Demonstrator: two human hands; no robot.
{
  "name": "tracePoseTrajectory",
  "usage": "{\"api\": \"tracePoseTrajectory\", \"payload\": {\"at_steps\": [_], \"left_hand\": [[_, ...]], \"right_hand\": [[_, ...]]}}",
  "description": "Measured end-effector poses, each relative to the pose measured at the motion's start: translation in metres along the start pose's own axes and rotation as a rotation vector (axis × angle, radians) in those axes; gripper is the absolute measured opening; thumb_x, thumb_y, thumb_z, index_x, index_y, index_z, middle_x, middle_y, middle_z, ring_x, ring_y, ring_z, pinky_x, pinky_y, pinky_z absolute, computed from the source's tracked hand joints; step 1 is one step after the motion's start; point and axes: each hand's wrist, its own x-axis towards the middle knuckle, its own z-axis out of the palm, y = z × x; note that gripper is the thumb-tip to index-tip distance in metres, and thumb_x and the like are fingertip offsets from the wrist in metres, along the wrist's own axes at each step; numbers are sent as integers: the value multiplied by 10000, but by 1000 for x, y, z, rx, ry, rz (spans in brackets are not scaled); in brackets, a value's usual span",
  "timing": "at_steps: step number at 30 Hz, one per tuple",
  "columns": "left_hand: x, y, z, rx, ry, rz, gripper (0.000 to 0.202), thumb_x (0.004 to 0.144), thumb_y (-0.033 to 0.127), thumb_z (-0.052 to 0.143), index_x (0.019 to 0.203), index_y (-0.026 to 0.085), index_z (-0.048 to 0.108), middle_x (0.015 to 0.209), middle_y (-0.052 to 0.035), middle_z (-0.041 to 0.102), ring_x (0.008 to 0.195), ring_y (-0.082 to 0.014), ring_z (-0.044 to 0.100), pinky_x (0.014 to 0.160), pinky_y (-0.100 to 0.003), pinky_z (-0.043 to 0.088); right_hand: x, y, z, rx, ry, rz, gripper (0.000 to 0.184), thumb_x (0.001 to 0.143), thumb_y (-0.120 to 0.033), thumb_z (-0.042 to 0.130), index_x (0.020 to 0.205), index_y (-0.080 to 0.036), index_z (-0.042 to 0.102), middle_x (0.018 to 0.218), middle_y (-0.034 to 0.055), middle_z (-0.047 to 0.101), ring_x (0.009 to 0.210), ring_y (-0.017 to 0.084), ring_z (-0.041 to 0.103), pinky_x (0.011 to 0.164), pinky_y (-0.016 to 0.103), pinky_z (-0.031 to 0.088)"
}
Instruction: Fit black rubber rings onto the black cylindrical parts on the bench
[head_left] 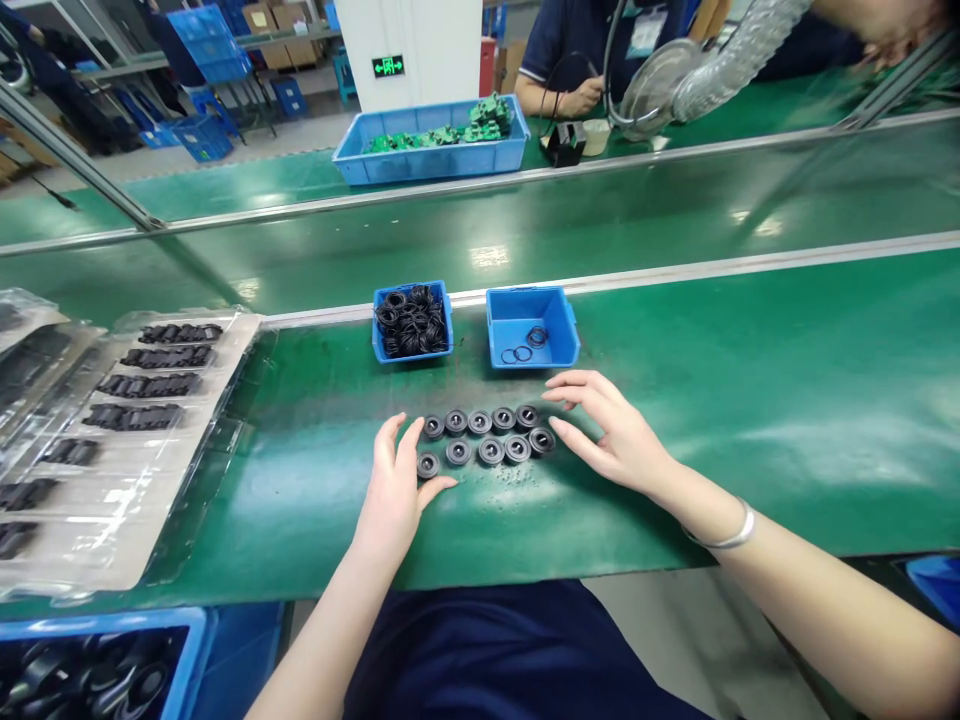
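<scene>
Left hand [394,490] and right hand [619,430] are held open, fingers spread apart, two rows of black rubber grommets [480,435] set between them, blue bin [525,315] just past the fingertips.

Bench mat [750,400] is looking matt and rubbery. The black rings [480,423] are showing dull rubber, the bin [555,320] shining smooth blue plastic.

This is a factory assembly floor: long workbenches [675,330] covered in green matting are set with blue plastic bins [532,325] of black rubber rings [411,320], green circuit boards [435,140] are held in a tray, and blue crates [202,140] are stacked beyond an exit sign [388,66].
</scene>
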Motion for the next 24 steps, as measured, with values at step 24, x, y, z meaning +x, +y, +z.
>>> {"api": "tracePoseTrajectory", "payload": {"at_steps": [24], "left_hand": [[40, 13, 10, 145, -282, 427, 605, 903, 527, 618, 1361, 153, 489, 1227, -168, 656, 1089, -311, 630, 915, -466, 521]], "right_hand": [[17, -4, 30, 22, -345, -327, 642, 932, -491, 630, 1424, -122, 448, 1281, 189, 634, 1180, 286, 596, 1000, 476, 486]]}}
